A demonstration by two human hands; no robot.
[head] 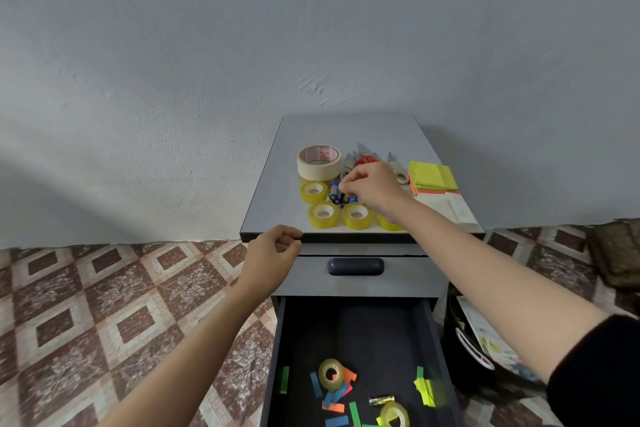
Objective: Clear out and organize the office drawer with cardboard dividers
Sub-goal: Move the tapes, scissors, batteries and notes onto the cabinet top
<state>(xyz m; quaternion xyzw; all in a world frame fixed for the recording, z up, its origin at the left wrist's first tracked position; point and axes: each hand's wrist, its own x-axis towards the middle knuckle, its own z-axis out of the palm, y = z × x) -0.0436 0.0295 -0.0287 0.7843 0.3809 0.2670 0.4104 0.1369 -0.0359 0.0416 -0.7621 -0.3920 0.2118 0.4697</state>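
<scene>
My right hand (372,189) reaches over the grey cabinet top (346,132), its fingertips closed in a pinch on the small cluster of batteries (335,193) lying between the tape rolls; I cannot tell how many batteries the pinch takes in. My left hand (273,250) sits at the near left corner of the cabinet top, fingers loosely curled against the edge and holding nothing. Around the batteries stand three yellowish clear tape rolls (323,214), with a wide masking tape roll (320,158) just beyond them. Red-handled scissors (367,159) lie beyond my right hand, and a stack of sticky note pads (431,177) sits at the right edge. Below, the upper drawer front with its dark handle (355,266) is closed. The drawer (360,329) under it is pulled out toward me, and near its front lie two small tape rolls (331,374), one loose battery (381,399) and scattered coloured paper flags (336,392).
</scene>
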